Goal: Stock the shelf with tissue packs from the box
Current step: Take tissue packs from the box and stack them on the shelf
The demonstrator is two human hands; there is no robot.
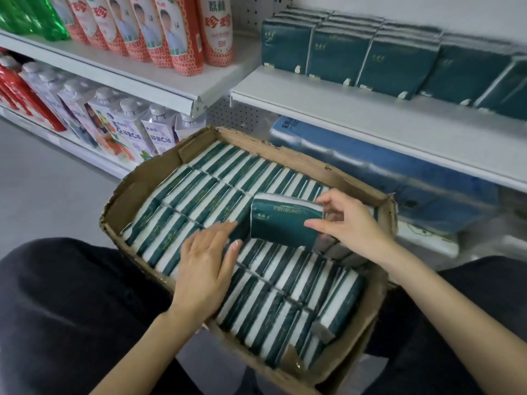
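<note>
Dark-green tissue pack (282,220) stands raised above the rows inside the cardboard box (137,192), toward the box's right side, its broad printed face turned to the camera. The right hand (350,223) grasps it at its right end, thumb along the lower edge and fingers (330,196) curled over the upper corner. Just below that hand, inside the box, a dark gap (330,246) opens among the rows, with grey pack ends showing in it.

The left hand (208,260) lies flat on the rows of packs (199,189) at the box's middle, fingers straight and released. Their tips are very close to the raised pack's lower left corner; I cannot tell whether they touch it. These rows stand on edge, green and white, packed tight up to the box's torn, ragged rim on the left, far and near sides.

The box sits between the person's dark-clothed legs (71,309). Beyond its far right rim runs a white shelf (342,109). Shelved green packs (356,52) stand along its back, leaving a bare white strip along the front edge. Under that shelf, right behind the box, lies a blue wrapped bundle (385,172). Left of the box's far corner stand white cartons (128,129), with red-and-white bottles (171,32) on the shelf above them. Grey floor (42,172) lies open to the box's left.
</note>
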